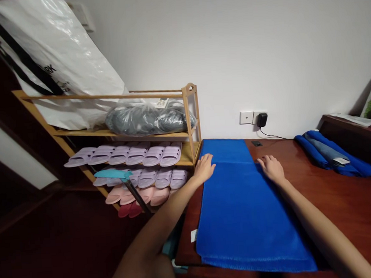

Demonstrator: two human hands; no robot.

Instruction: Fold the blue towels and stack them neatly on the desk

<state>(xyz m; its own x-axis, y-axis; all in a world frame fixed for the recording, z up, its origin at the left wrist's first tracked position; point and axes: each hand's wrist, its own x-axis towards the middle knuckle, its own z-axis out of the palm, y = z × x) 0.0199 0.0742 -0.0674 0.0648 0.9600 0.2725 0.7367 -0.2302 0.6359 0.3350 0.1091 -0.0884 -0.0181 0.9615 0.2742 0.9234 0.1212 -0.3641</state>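
Note:
A long blue cloth, like a towel, lies folded lengthwise on a reddish-brown wooden table. A crease crosses it near the wall end, and a white tag sticks out at its lower left edge. My left hand rests on the cloth's left edge just below that crease, fingers extended. Across from it, my right hand is at the right edge, thumb toward the cloth and fingers apart. Neither hand appears to hold anything. Rolled blue and grey-blue cloths lie farther right on the table.
Left of the table stands a wooden shoe rack with several lilac slippers, pink ones below and a plastic-wrapped grey bundle. A large white bag leans on it. A black plug with a cord is in the wall socket.

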